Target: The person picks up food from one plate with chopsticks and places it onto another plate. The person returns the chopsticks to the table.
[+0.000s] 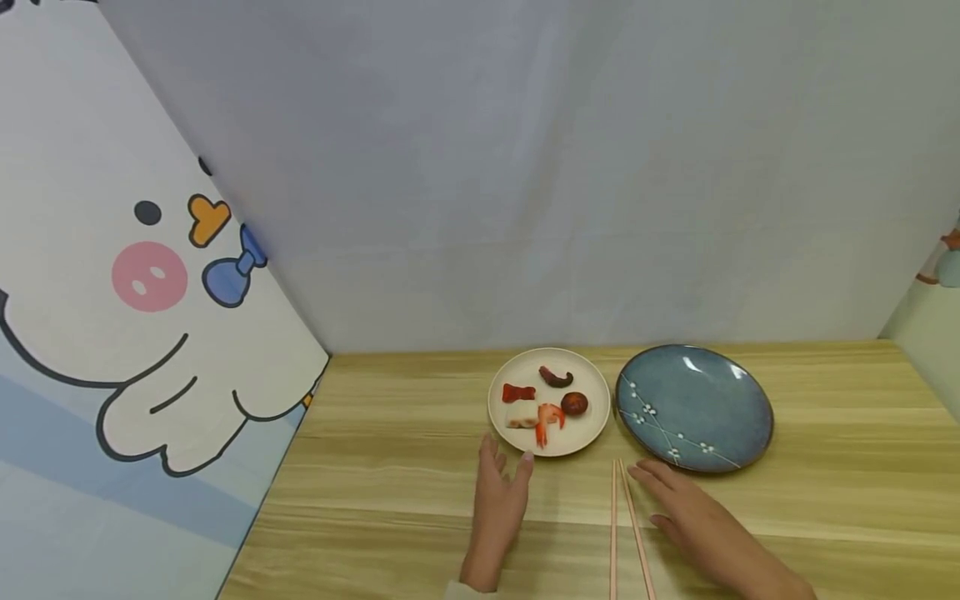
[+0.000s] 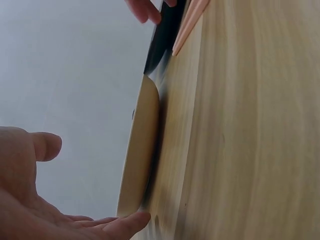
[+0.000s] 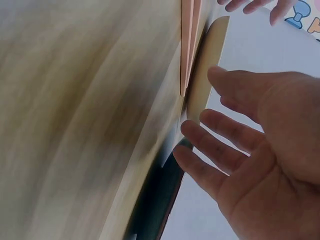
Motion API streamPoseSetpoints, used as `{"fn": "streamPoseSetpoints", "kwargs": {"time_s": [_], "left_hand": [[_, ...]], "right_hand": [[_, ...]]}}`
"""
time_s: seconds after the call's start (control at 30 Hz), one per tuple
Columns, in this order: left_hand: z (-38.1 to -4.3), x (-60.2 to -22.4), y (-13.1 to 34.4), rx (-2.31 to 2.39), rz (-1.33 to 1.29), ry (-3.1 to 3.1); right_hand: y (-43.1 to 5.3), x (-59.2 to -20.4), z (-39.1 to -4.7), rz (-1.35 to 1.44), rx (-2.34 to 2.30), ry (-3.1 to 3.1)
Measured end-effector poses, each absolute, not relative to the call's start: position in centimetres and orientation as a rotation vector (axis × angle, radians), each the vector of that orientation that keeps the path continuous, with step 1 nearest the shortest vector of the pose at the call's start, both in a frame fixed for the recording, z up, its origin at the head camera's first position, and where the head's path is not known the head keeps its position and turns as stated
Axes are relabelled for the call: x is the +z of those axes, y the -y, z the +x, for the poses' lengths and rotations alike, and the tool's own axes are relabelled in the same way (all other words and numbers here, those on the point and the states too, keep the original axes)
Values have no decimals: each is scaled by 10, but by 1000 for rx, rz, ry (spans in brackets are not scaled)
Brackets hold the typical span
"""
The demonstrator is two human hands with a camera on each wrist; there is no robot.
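Note:
My left hand (image 1: 501, 504) is just in front of the round cream plate (image 1: 501, 442), thumb and fingers spread and holding nothing. On that plate lie a red bow-shaped piece (image 1: 518, 392), a dark curled piece (image 1: 556, 377), a brown round piece (image 1: 574, 404), a whitish block (image 1: 522, 414) and a red-and-white shrimp-like piece (image 1: 550, 423). My right hand (image 1: 701, 521) hovers beside a pair of pinkish chopsticks (image 1: 613, 533), its fingers extended and nothing in its grasp. Behind it sits a blue oval plate (image 1: 697, 408) with white blossoms. In the right wrist view, the right palm (image 3: 270, 185) shows bare.
The wood-grain table (image 1: 390, 467) meets a grey-white cloth backdrop (image 1: 525, 183) just behind both plates. At the left stands a panel with a cartoon character (image 1: 67, 250). Another pale panel (image 1: 930, 333) borders the right side.

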State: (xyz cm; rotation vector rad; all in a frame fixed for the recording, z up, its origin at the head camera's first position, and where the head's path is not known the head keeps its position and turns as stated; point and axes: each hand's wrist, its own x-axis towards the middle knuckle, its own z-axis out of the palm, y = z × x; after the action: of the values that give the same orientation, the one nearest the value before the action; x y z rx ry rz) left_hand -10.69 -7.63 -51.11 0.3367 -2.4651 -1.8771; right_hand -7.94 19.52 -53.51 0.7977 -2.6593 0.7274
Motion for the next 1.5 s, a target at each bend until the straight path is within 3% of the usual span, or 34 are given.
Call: {"fn": "streamPoseSetpoints", "kwargs": {"time_s": [1.5], "left_hand": [[-126, -512, 66, -2073, 511, 2143]], "right_hand": [[-180, -532, -102, 1092, 670, 2614]]}}
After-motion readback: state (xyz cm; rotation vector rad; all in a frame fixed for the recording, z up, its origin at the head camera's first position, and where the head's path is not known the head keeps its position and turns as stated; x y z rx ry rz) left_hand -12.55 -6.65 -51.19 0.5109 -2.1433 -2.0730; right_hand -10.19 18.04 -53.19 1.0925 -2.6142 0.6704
